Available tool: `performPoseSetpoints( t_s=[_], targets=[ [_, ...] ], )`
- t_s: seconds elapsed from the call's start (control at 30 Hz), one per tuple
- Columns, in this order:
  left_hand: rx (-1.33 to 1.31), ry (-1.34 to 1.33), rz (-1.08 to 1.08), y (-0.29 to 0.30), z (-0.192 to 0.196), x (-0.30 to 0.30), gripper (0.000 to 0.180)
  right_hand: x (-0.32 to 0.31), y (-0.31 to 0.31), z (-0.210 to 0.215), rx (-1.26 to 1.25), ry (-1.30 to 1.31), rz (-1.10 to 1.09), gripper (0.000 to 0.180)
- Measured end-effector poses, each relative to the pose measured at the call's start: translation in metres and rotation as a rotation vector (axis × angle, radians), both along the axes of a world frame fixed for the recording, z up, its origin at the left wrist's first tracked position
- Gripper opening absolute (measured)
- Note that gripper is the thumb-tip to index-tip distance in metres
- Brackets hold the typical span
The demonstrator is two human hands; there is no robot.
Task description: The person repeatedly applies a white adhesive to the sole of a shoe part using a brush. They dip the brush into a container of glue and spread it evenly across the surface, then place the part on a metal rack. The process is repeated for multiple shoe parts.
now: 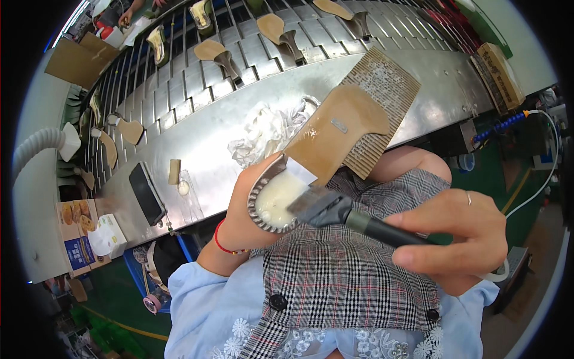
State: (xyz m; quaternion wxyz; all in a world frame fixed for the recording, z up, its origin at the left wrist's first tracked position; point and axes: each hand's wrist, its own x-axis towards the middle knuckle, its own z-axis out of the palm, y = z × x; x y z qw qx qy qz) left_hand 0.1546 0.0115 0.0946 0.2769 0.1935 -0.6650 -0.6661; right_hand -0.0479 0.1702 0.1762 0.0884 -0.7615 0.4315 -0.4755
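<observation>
My left hand (248,203) is wrapped round the heel end of a shoe piece with a tan sole (338,134), tilted over my lap. A ridged grey-brown rim (256,197) curves round a hollow full of a milky, pale substance (278,200). A small white slip (299,170) lies beside it, and a small metallic plate is on the tan part. My right hand (457,236) is closed on the dark handle of a flat brush (382,230). Its bristles touch the edge of the pale hollow.
A corrugated board (382,90) lies under the sole's far end on the metal bench (436,75). Crumpled white cloth (266,128), a phone (147,194) and a small tan block (174,172) lie nearby. Beyond, a slatted conveyor (197,90) carries several soles with heels; a co-worker's hand (127,17) shows far left.
</observation>
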Motion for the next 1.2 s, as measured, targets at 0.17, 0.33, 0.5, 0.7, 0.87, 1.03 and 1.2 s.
performPoseSetpoints(
  t_s=[0.17,0.33,0.5,0.7,0.87,1.03,1.2],
  targets=[
    [-0.221,-0.104,-0.136,-0.010,-0.005,0.012,0.056,-0.003,0.005,0.005,-0.036,0.046,-0.043,0.019],
    [0.055,0.022,-0.121,-0.005,-0.017,0.022,0.063,-0.005,0.011,0.007,-0.085,0.079,-0.039,0.019],
    [0.264,-0.090,-0.068,-0.003,0.003,0.022,0.067,-0.006,0.012,0.001,-0.132,0.092,-0.068,0.014],
    [-0.167,0.216,-0.249,-0.023,-0.016,0.036,0.083,-0.005,0.016,0.000,-0.097,0.029,-0.140,0.016],
    [-0.062,0.241,-0.050,-0.016,-0.017,0.043,0.088,-0.009,0.015,-0.004,-0.108,-0.042,-0.185,0.020],
    [-0.095,0.248,0.014,-0.018,-0.014,0.045,0.083,-0.013,0.015,-0.005,-0.118,-0.104,-0.130,0.019],
    [0.135,0.348,-0.017,-0.016,0.005,0.039,0.076,-0.012,0.015,-0.004,-0.020,-0.168,-0.213,0.025]
  ],
)
